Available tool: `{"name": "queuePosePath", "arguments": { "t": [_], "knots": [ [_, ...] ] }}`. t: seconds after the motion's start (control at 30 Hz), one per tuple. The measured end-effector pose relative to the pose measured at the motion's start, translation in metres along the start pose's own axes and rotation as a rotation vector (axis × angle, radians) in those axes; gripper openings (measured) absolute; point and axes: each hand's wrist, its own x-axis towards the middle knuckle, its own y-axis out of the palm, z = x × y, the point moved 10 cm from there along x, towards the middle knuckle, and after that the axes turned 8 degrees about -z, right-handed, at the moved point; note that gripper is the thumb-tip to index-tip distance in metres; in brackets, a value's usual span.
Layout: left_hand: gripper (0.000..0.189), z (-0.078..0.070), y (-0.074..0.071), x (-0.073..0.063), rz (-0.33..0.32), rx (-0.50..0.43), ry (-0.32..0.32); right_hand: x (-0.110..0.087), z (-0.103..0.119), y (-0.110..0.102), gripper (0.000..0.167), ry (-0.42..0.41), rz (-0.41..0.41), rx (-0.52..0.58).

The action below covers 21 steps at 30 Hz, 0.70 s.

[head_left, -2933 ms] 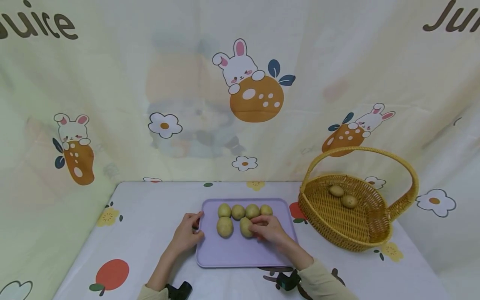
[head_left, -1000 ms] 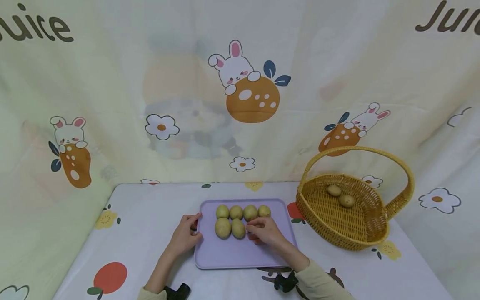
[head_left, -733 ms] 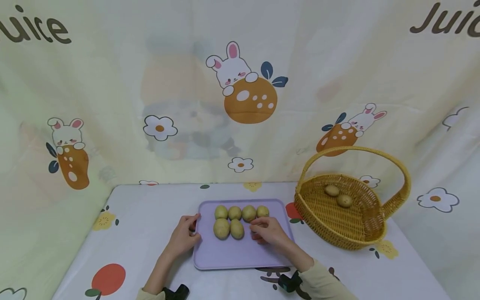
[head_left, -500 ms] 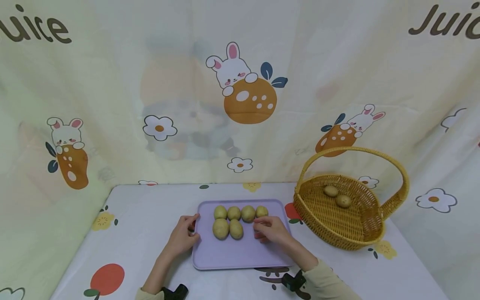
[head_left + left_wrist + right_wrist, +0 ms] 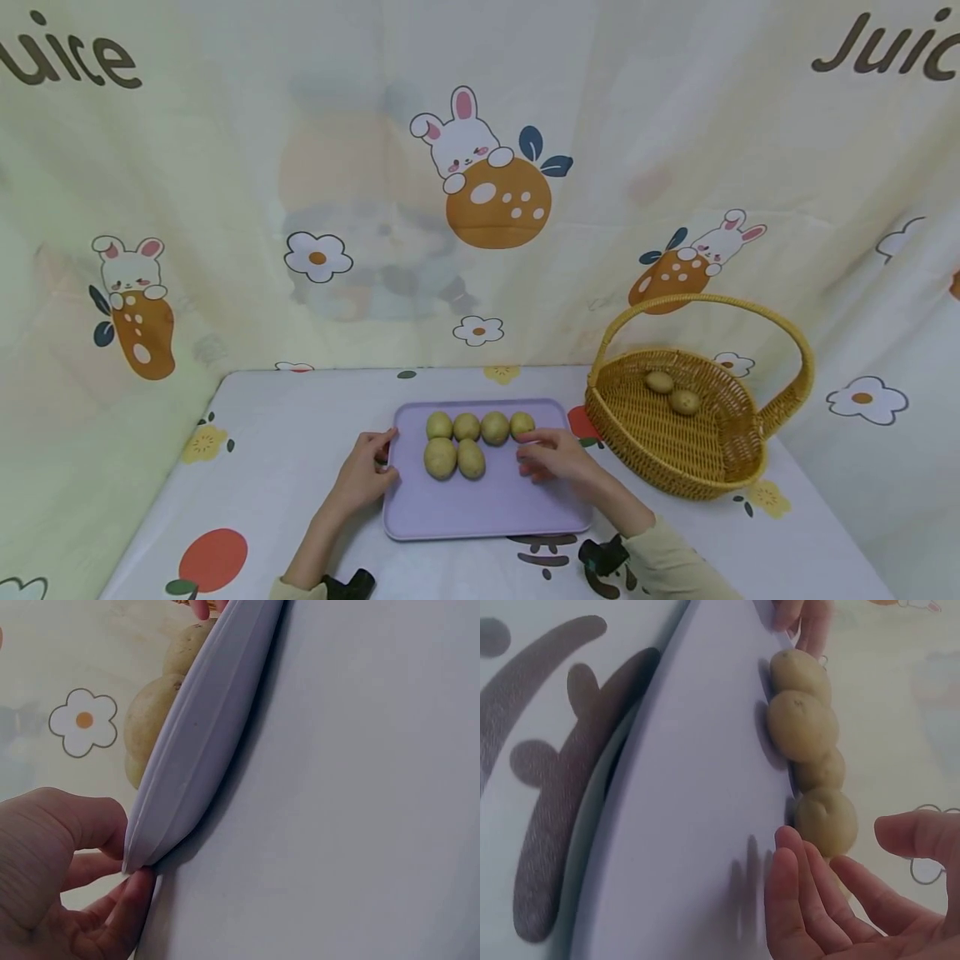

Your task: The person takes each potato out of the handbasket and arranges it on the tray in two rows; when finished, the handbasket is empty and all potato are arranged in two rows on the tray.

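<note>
A lilac tray (image 5: 487, 508) carries several potatoes; a back row includes one potato (image 5: 495, 428), with two potatoes (image 5: 440, 459) side by side in front. At the tray's left edge, my left hand (image 5: 363, 472) holds the rim; thumb and fingertips meet it in the left wrist view. My right hand (image 5: 562, 460) hovers over the tray's right part with thumb and fingers spread, holding nothing. In the right wrist view its fingertips lie close to the nearest potato (image 5: 826, 823); whether they touch cannot be told.
To the right stands a wicker basket (image 5: 675, 450) with a tall handle and two potatoes (image 5: 684, 402) inside. A printed cloth (image 5: 300, 400) covers the table, and a patterned curtain (image 5: 375, 167) hangs behind it.
The right hand set a potato beside its front-row neighbour, let go, then drew back to the right with its fingers spreading. The left hand stays at the tray edge. The head view shifted slightly.
</note>
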Motion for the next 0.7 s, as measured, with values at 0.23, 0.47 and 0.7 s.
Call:
{"name": "queuePosePath", "arguments": {
  "t": [0.23, 0.47, 0.7],
  "knots": [
    [0.062, 0.002, 0.001, 0.001, 0.001, 0.015, 0.000, -0.002, 0.003, -0.009, 0.041, 0.003, 0.025, -0.016],
    [0.062, 0.004, 0.002, 0.001, 0.010, 0.022, -0.030, -0.005, 0.009, -0.019, 0.040, -0.013, 0.036, -0.021],
    [0.062, 0.003, 0.002, 0.001, 0.013, 0.013, -0.027, -0.004, 0.012, -0.027, 0.043, -0.042, 0.062, -0.020]
  ]
}}
